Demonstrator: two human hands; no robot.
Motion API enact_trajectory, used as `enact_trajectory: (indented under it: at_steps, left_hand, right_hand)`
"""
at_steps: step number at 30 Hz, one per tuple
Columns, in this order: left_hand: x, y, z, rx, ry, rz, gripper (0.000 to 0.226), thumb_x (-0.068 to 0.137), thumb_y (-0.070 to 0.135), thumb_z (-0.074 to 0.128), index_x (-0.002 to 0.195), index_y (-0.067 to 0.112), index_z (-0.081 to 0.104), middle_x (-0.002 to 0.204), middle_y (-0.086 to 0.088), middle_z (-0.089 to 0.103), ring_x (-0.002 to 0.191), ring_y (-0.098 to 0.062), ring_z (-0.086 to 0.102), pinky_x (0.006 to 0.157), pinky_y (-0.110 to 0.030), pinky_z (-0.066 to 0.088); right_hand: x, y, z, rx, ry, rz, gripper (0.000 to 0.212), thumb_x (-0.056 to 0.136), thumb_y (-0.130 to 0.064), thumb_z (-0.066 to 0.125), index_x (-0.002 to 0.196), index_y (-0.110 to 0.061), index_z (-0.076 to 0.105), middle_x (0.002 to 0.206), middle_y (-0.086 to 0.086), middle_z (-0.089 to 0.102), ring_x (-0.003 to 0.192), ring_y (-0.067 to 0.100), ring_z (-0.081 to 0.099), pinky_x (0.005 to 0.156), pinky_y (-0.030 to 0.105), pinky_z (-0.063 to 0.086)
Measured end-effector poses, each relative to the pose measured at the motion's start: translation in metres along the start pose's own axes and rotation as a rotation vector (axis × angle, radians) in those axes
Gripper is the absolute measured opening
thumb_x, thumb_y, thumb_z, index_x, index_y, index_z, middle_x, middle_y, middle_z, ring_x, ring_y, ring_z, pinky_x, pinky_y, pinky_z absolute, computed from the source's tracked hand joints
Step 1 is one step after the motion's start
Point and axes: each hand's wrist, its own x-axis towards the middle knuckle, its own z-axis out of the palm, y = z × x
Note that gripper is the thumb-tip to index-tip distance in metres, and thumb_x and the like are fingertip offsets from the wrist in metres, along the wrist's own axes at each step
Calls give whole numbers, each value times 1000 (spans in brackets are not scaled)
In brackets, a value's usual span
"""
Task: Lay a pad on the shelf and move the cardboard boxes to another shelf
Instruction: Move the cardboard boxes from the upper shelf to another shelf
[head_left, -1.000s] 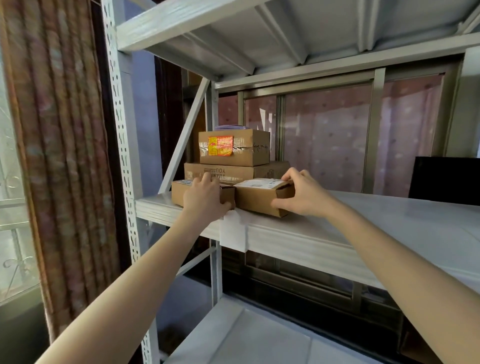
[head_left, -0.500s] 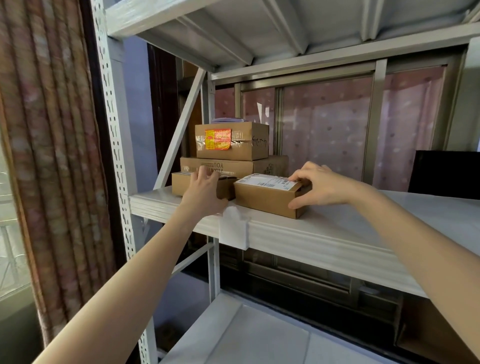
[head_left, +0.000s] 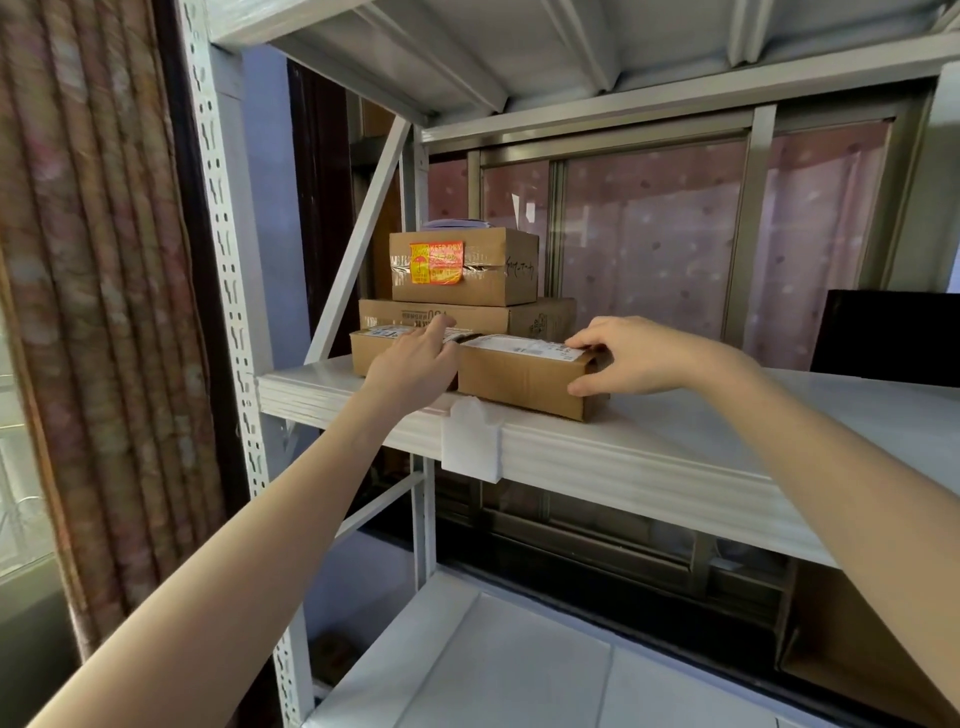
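Note:
Several cardboard boxes sit at the left end of a white padded shelf (head_left: 675, 457). A box with an orange sticker (head_left: 467, 267) tops a wide flat box (head_left: 540, 318). In front lie two small boxes side by side. My left hand (head_left: 415, 364) rests flat on the left small box (head_left: 371, 353), fingers spread over its top. My right hand (head_left: 631, 356) grips the right end of the right small box (head_left: 519, 374), thumb on its front face and fingers on its labelled top.
A white tab (head_left: 470, 441) hangs over the shelf's front edge. Another white shelf (head_left: 493, 665) lies below. A perforated upright (head_left: 228, 291) and a curtain (head_left: 93, 291) stand at left. A dark object (head_left: 883, 338) sits at the shelf's far right.
My right hand has slid to the right end of the right small box and closed on it. My left hand has flattened onto the left small box.

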Motion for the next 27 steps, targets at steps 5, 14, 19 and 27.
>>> enact_trajectory:
  at_steps: [5,14,19,27]
  left_hand:
    - [1,-3,4,85,-19,73,43,97,29,22,137,28,39,143,-7,43,131,-28,38,102,-45,36]
    - [-1,-12,3,152,-24,13,52,92,31,16,138,16,35,148,-8,36,140,-27,26,112,-56,21]
    - [-2,3,-4,128,46,2,47,95,28,24,139,13,33,154,-12,25,142,-31,22,114,-55,18]
    - [-7,113,6,27,201,253,40,93,26,36,131,14,43,138,-8,41,129,-27,36,108,-42,30]
  right_hand:
    - [11,-8,22,-33,61,16,60,89,-32,57,141,-13,35,137,6,44,127,27,42,103,44,39]
    - [22,-26,46,-46,115,34,63,96,-23,45,148,-15,10,159,7,5,146,23,7,116,53,9]
    - [13,-21,36,-100,189,-9,71,93,-40,47,148,-19,7,160,2,-3,146,23,4,115,54,11]
    - [-57,42,-26,-123,334,82,65,92,-35,50,146,-15,19,157,6,15,143,27,18,114,52,21]
